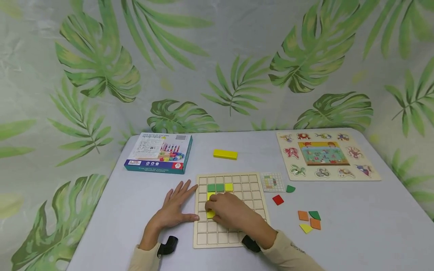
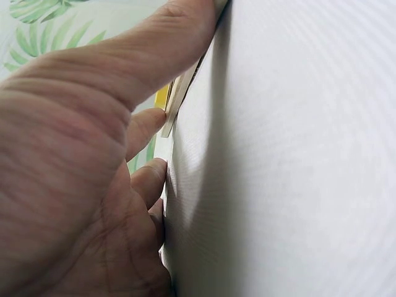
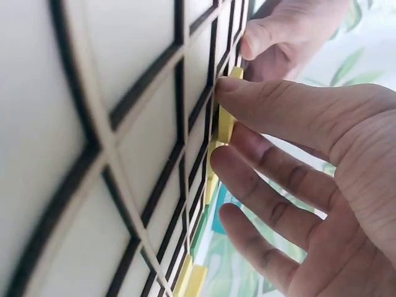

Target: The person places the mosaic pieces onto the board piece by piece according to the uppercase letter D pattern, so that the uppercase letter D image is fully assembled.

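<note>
A wooden grid board (image 1: 207,238) lies on the table, with two green square tiles (image 1: 211,187) and a yellow tile (image 1: 228,187) in an upper row. More yellow tiles show in the column below, partly covered by my right hand (image 1: 228,209). Between that hand's thumb and index finger I pinch a yellow square tile (image 3: 226,120), which stands at the board's surface in the right wrist view. My left hand (image 1: 174,207) lies spread beside the board, thumb and index fingertip at its left edge. The left wrist view shows this hand's thumb (image 2: 154,55) reaching to the board's side.
Right of the board are a pattern card (image 1: 272,182), a red tile (image 1: 278,200), a green quarter-round piece (image 1: 290,189) and several orange, green and yellow pieces (image 1: 315,224). Farther back stand a toy box (image 1: 157,152), a yellow block (image 1: 225,154) and a sea-animal puzzle board (image 1: 293,155).
</note>
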`<state>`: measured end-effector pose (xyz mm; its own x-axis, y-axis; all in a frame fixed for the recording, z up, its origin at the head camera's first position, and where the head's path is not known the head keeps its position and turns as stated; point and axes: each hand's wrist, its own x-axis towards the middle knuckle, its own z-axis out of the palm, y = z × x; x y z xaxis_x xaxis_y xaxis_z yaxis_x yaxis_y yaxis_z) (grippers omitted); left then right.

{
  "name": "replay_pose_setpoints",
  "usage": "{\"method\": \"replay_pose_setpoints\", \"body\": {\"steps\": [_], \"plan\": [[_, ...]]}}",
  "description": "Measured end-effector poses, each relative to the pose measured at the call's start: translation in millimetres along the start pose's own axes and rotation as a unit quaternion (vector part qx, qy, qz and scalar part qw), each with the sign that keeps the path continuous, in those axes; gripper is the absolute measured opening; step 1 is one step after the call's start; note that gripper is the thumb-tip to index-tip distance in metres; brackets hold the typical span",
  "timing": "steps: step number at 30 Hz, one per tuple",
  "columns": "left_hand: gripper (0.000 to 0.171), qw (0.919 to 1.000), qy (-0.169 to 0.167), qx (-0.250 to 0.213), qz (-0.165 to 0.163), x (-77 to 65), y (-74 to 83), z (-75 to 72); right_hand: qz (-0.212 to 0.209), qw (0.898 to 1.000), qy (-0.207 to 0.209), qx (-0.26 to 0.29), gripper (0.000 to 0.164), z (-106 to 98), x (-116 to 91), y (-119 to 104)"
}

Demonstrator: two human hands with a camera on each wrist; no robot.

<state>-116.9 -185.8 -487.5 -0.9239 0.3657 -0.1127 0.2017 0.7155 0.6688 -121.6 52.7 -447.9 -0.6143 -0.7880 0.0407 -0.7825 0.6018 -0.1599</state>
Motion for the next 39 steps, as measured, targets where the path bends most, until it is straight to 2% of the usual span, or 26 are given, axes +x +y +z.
{"method": "replay_pose_setpoints", "body": {"steps": [12, 22, 31, 39], "plan": [[0.099, 0.9999, 0.011, 0.001, 0.004, -0.3, 0.7, 0.9, 0.008, 1.000, -0.002, 0.014, 0.012, -0.8, -1.3, -2.4], [0.099, 1.0000, 0.008, -0.001, -0.001, -0.5, 1.1, 0.5, 0.036, 0.999, 0.007, 0.036, 0.008, 0.6, 0.3, -5.3], [0.099, 1.0000, 0.003, 0.004, -0.001, 0.8, 0.5, 0.2, 0.024, 0.999, -0.005, 0.035, 0.010, -1.0, -1.9, -5.8], [0.100, 1.0000, 0.003, 0.009, -0.001, 0.0, -0.2, -0.2, 0.015, 0.999, -0.022, 0.027, 0.022, -4.0, -9.3, -1.6]]}}
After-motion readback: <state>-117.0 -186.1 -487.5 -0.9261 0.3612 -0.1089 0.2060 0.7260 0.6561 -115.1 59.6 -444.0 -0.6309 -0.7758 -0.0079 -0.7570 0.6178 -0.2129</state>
